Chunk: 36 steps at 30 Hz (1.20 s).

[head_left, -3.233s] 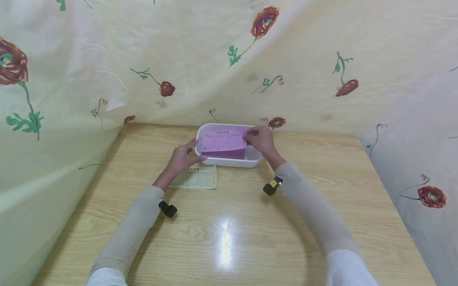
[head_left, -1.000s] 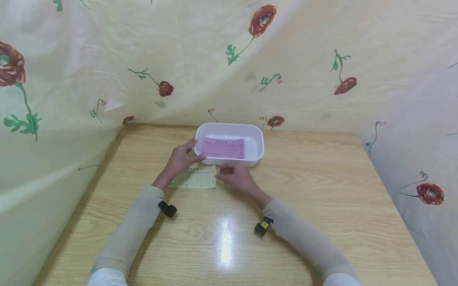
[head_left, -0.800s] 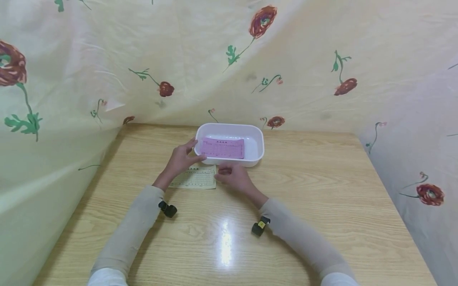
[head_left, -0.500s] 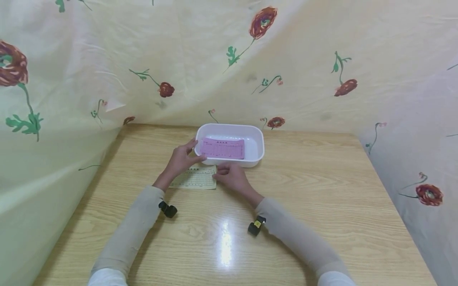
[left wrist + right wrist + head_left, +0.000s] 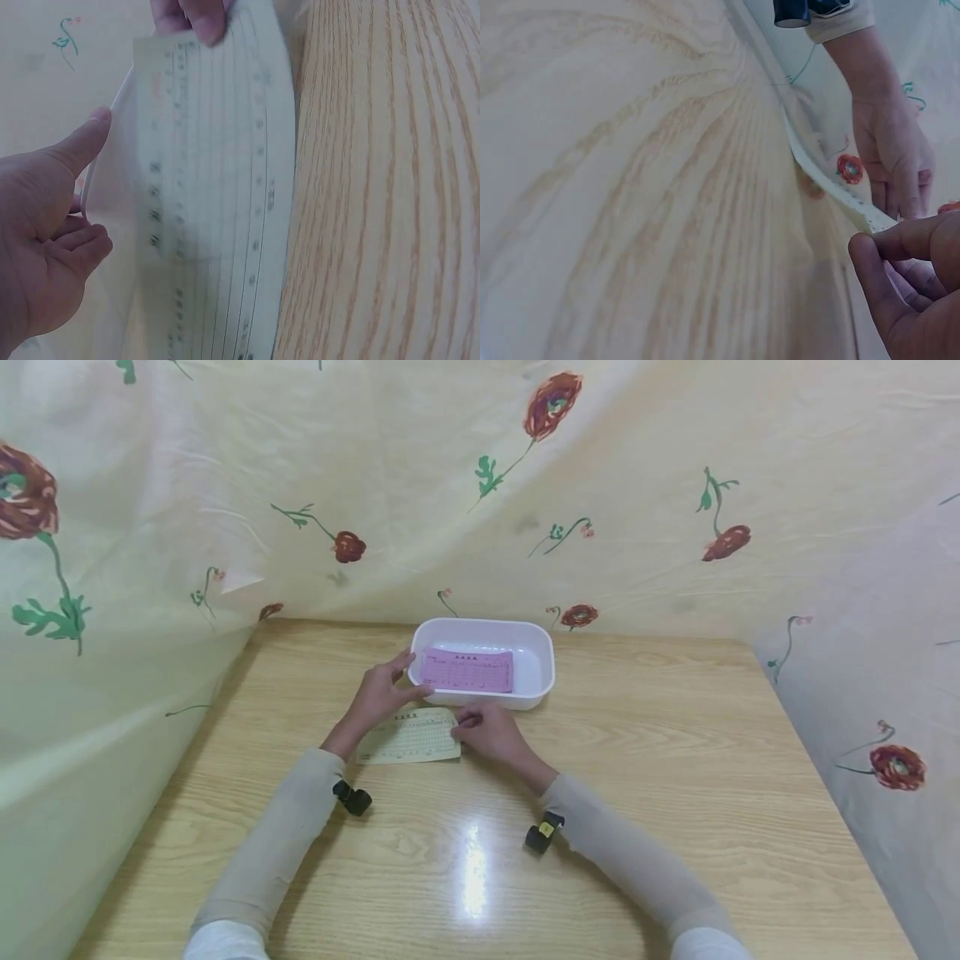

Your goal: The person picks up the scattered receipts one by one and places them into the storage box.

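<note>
A white plastic tub [image 5: 531,701] stands near the back of the table, with pink printed slips [image 5: 467,672] lying inside. My left hand [image 5: 378,695] holds its left end, thumb and fingers at the rim, as the left wrist view also shows. In front of the tub my right hand [image 5: 493,732] pinches the right edge of a pale yellow printed slip [image 5: 411,741]. That slip [image 5: 821,180] is lifted and bowed in the right wrist view, its held edge between thumb and forefinger. The left hand partly covers its left end in the head view.
The wood-grain table [image 5: 637,827] carries the tub close to its back edge. A cream cloth [image 5: 420,468] with red flowers hangs behind and along both sides. Black wrist cameras sit on both forearms.
Earlier the right hand held a pink slip over the tub; that now lies inside. It then moved to the yellow slip and has raised its right edge. The left hand stays put.
</note>
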Tool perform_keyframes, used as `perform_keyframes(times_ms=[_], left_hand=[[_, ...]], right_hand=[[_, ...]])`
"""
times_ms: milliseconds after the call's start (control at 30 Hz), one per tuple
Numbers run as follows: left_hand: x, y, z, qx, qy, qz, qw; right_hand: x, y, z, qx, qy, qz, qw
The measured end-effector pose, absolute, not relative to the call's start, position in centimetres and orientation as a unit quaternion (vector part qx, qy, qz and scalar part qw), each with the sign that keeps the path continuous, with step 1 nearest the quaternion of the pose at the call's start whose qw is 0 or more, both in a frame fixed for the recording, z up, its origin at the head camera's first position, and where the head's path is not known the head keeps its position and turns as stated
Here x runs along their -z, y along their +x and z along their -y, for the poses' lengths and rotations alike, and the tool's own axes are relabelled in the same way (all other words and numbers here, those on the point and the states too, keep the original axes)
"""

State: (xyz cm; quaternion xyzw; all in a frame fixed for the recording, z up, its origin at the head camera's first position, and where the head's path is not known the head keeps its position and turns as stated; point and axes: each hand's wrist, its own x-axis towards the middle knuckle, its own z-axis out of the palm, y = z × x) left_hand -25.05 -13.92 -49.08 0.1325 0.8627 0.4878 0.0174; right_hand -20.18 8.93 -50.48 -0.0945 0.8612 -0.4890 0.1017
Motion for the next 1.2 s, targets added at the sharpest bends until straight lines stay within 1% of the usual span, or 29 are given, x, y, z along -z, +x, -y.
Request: perform_keyframes(times_ms=[233,567,900,1067,1200], left_hand=[[49.2,-25.1,14.0,-0.496,0.128,-0.859,0.018],[49.6,-25.2,14.4,-0.508,0.141,-0.850,0.008],[49.5,-25.4,14.2,-0.501,0.143,-0.853,0.002],[49.3,-25.3,14.1,-0.499,0.127,-0.857,0.017],[49.3,-25.3,13.9,-0.498,0.135,-0.856,0.016]], right_hand=[[49.1,-19.3,-10.8,0.490,-0.089,-0.862,0.094],[47.1,-18.8,-13.8,0.548,-0.107,-0.824,0.096],[43.7,-19.2,-16.4,0.524,-0.076,-0.843,0.098],[41.9,-20.6,-17.2,0.543,-0.059,-0.835,0.068],[41.0,-22.0,-17.6,0.553,-0.046,-0.831,0.038]])
